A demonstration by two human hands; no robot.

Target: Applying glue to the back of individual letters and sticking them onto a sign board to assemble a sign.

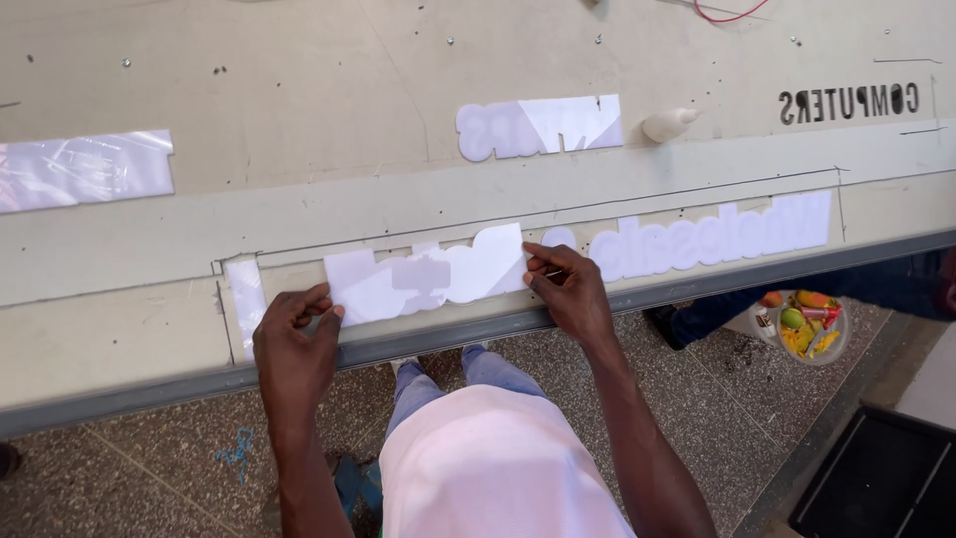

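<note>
White, thin cut-out plastic lettering sheet (pixel 428 277) lies flat near the front edge of the pale grey work table (pixel 299 80), pinned at both ends by the person's 2 hands. At its lower-left corner the left hand (pixel 294 349) pinches the edge between curled fingers and thumb; at its right end the right hand (pixel 568 289) presses down with fingertips together on the top edge. It looks light, flat and somewhat flexible, probably slick under its glossy film, and its narrow letter shapes could crease or snap, so the outer ends seem the safest hold. Just right of it lies a longer white cut-out word strip (pixel 712 239); further back sit another white lettering piece (pixel 543 127) and a cream squeeze bottle (pixel 669 124). A shiny film sheet (pixel 85 169) is cut off at the left, and whether the held piece is 1 layer or 2 is unclear
</note>
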